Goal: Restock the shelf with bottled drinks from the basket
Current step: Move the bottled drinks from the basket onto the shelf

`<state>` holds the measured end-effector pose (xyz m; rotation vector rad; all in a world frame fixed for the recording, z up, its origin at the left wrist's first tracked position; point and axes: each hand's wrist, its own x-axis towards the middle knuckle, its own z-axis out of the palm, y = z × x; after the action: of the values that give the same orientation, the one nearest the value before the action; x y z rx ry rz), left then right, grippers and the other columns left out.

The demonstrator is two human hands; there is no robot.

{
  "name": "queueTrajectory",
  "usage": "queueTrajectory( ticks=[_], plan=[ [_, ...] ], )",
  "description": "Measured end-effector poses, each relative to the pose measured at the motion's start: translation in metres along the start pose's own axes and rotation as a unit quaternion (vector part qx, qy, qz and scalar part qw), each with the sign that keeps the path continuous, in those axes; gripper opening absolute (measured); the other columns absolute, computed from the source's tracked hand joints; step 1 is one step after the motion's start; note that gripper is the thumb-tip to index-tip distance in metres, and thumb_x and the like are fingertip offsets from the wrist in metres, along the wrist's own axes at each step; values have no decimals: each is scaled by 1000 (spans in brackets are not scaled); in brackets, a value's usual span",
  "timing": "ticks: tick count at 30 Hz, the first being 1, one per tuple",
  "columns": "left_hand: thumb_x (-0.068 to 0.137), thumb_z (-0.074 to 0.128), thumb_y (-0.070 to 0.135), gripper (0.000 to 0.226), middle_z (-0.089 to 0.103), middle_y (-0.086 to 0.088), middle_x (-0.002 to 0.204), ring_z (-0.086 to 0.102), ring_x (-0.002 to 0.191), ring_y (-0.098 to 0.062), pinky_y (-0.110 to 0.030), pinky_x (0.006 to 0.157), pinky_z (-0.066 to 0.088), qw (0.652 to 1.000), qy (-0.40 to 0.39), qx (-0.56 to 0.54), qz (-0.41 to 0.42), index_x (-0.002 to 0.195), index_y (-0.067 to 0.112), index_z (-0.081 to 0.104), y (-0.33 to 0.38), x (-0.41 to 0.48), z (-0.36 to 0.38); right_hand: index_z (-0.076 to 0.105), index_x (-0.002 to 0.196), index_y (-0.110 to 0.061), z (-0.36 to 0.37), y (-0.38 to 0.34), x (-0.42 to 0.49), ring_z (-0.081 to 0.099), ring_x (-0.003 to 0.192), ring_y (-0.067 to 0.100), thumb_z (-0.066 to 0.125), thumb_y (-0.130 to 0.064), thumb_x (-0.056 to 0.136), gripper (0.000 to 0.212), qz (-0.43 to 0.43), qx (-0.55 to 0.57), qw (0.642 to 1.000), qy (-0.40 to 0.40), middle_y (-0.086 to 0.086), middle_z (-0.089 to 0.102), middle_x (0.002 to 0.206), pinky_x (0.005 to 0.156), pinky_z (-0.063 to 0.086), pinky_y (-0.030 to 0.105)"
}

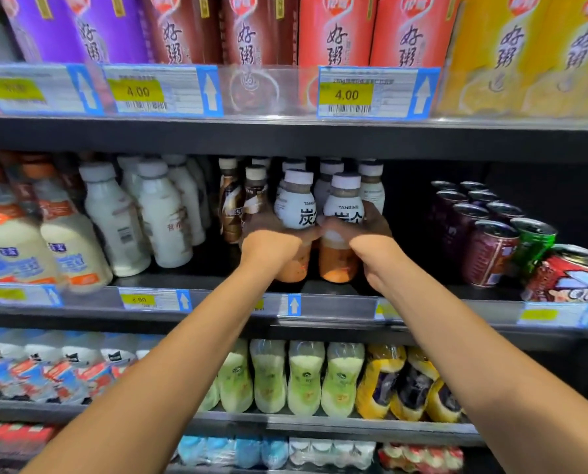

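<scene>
Two white-capped bottles with white "TANBING" labels and orange-brown drink stand upright at the front of the middle shelf. My left hand grips the left bottle around its middle. My right hand grips the right bottle the same way. Both bottle bases sit on or just above the shelf board. More bottles of the same kind stand in rows behind them. The basket is out of view.
Brown coffee bottles stand just left of my hands, white milk bottles further left. Dark cans and a tipped red can lie to the right, past a dark gap. Porridge cups fill the shelf above, green and yellow bottles the one below.
</scene>
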<state>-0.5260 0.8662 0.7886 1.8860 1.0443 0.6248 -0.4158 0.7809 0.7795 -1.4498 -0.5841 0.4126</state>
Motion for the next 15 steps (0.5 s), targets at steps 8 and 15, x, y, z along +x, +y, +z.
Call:
queueTrajectory(
  ticks=[8,15],
  plan=[
    [90,59,56,50,50,0,101,54,101,-26,-28,83,40,984,38,160,61,100,7,61,-4,-10,2,65,100,-23,-4,7,11,71,94,19,92,-32,57,52,-20,-96,995,1,-1,75,101,87,58,39],
    [74,74,48,69,55,-17,126,59,111,-38,-43,84,52,962,116,203,140,121,8,43,-8,1,2,62,112,-24,0,6,11,68,99,16,90,-48,54,69,-26,-176,984,0,-6,72,107,90,57,39]
  ],
)
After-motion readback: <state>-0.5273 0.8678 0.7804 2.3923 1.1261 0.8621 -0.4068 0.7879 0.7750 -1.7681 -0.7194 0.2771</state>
